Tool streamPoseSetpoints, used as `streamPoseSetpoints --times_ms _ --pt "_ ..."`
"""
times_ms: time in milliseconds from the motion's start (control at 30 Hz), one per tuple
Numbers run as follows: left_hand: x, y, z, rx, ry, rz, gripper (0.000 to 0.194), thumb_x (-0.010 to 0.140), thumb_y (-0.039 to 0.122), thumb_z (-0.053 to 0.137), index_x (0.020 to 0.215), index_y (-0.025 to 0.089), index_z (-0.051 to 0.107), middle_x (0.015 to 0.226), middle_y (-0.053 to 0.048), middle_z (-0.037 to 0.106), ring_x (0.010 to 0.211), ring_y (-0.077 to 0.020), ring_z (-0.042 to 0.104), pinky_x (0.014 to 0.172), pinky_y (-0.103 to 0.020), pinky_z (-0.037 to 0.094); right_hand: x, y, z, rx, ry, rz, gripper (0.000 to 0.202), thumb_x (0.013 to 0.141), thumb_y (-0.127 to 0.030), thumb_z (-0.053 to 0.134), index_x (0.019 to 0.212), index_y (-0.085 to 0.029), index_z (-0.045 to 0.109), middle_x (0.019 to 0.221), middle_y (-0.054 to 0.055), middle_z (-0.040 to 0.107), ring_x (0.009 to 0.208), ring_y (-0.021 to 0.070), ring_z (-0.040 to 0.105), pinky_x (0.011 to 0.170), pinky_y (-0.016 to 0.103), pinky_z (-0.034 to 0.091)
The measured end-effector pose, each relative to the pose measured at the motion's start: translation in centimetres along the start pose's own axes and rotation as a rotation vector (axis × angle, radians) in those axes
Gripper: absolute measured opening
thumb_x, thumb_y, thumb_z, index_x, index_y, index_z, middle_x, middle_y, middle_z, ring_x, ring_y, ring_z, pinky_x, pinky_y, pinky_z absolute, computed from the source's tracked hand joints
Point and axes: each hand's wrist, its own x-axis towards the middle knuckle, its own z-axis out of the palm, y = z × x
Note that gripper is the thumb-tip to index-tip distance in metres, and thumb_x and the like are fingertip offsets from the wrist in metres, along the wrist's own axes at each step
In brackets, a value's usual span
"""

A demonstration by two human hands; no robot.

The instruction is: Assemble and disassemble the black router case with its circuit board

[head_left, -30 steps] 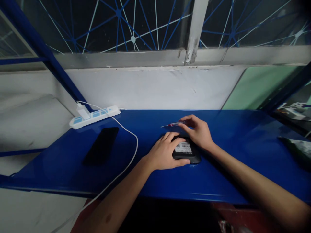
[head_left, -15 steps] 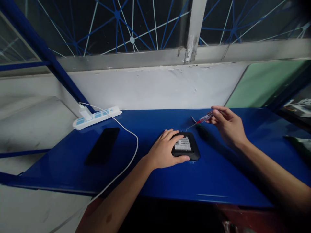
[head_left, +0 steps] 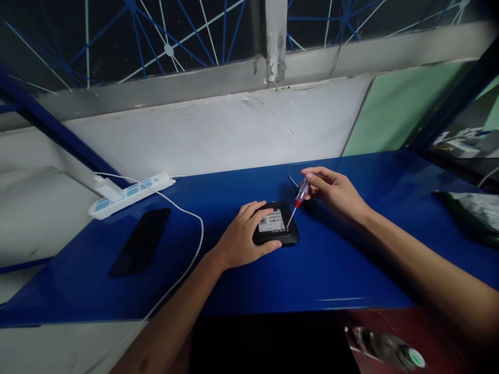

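A flat black box-shaped device (head_left: 290, 238) with a white printed label lies on the blue table. My left hand (head_left: 245, 236) grips it from the left, fingertips on its top and far side, thumb along the near edge. In my right hand (head_left: 331, 189) is a screwdriver (head_left: 300, 198) with a clear handle and red collar, pinched between thumb and fingers. Its tip touches the device near the label's lower right corner. Behind the screwdriver, a thin metal shaft (head_left: 293, 181) of another tool shows; the rest is mostly hidden by my right hand.
A black phone (head_left: 140, 241) lies on the left of the blue table (head_left: 312, 280). Behind it, a white power strip (head_left: 132, 195) holds a plug, and a white cable (head_left: 201, 228) runs forward. A green and silver packet (head_left: 473, 213) is at right; a bottle (head_left: 393, 350) is below the front edge.
My right hand has brought the screwdriver from the device's far edge to its near right part, tilting it steeper. The left hand stays on the device. The view has shifted right.
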Motion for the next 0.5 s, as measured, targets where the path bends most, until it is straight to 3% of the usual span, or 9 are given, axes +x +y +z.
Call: streamPoseSetpoints --times_ms 500 --pt "-0.10 0.02 -0.17 -0.006 -0.011 0.002 0.068 0.084 0.053 0.072 0.141 0.024 0.048 0.155 -0.013 0.040 0.145 -0.0366 0.032 0.115 -0.060 0.035 -0.14 0.22 0.12 -0.081 -0.019 0.004 0.032 0.075 -0.048 0.079 0.096 -0.025 0.071 0.076 -0.001 0.066 0.062 0.0140 0.060 0.068 0.038 0.056"
